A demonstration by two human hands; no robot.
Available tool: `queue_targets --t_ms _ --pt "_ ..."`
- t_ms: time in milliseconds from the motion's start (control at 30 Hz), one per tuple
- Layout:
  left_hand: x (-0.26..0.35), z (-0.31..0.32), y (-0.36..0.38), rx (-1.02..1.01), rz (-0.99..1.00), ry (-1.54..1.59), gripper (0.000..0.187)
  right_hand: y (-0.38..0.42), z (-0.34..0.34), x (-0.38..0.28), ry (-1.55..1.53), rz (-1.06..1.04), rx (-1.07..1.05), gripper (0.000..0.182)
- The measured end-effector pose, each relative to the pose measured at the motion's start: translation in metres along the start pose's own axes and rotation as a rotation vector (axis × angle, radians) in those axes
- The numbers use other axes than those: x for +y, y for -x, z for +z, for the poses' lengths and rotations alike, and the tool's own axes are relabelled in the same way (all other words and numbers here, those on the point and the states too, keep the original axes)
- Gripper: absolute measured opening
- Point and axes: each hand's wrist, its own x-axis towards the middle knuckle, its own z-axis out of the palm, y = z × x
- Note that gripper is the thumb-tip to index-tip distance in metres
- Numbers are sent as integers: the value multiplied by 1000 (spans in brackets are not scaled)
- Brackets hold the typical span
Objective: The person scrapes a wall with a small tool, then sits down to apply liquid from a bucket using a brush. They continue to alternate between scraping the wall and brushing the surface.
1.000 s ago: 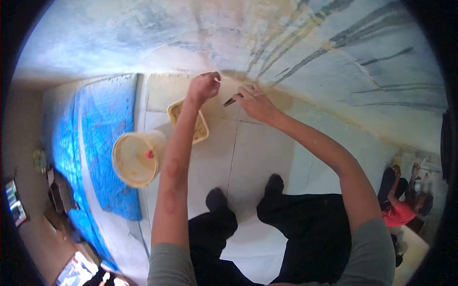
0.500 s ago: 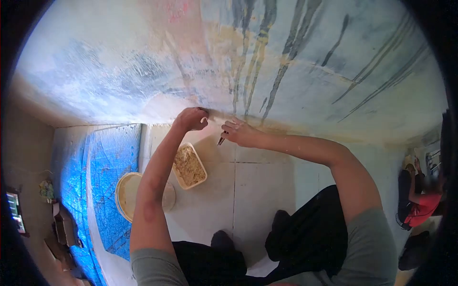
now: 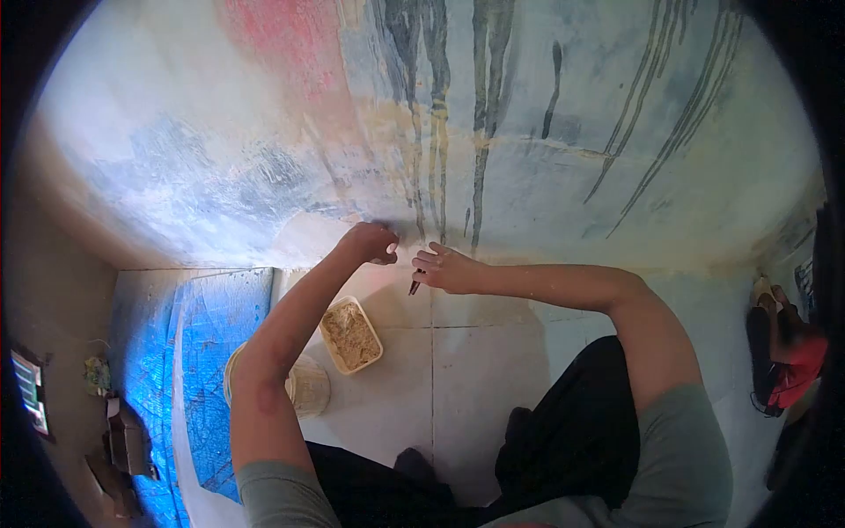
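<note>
My left hand (image 3: 371, 244) is closed with curled fingers at the foot of the painted wall (image 3: 546, 185). Whatever it holds, if anything, is hidden by the fingers. Just to its right, my right hand (image 3: 449, 268) grips a small tool with a dark handle (image 3: 415, 286); the handle's end sticks out below the fingers, and its working end cannot be made out. Pale smears mark the right fingers. Below my left hand, on the floor, stands a cream rectangular tub (image 3: 380, 350) holding a tan, lumpy paste (image 3: 350, 334).
A pale bucket (image 3: 308, 387) stands partly behind my left forearm. Blue sheeting (image 3: 220, 326) covers a panel at left. Cardboard pieces (image 3: 128, 440) lie at far left. A person in red (image 3: 799, 370) sits at far right. Light tiles (image 3: 480, 370) form the floor.
The view has tilted up and shifted right, so wall and tub appear lower. Both hands stay close together at the wall's base, and the tool remains in my right hand.
</note>
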Motion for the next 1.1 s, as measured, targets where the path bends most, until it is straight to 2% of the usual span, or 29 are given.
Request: queue_targets --t_ms 100,233,300,433,500,567,600,667,733,800,933,1100 --pt "4 -16 7 56 30 -4 31 -4 -4 -1 48 -22 64 23" --pt "10 -41 25 51 31 -59 28 -12 -16 -2 69 -51 49 23" --pt "14 -52 38 44 31 -83 27 -12 -24 -1 100 -44 66 15" --pt "27 -77 69 98 1 -50 25 1 -43 11 125 -59 155 18" --pt "34 -79 82 116 0 -14 26 21 -58 15 18 -7 265 25" --pt "34 -77 94 249 75 55 24 52 -79 8 -61 168 159 33" --pt "38 -78 99 240 57 81 23 72 -83 3 -106 253 134 34" --pt "41 -75 102 239 48 80 23 127 -84 -25 -75 478 258 36" --pt "42 -80 104 227 26 62 23 181 -78 -47 -107 659 172 34" --pt "48 -87 100 205 29 36 24 232 -66 -51 -31 736 142 34" --pt "59 -98 78 259 114 -3 24 264 -109 -21 219 769 190 36" --pt "103 -69 73 393 183 99 27 247 -182 42 511 703 504 41"
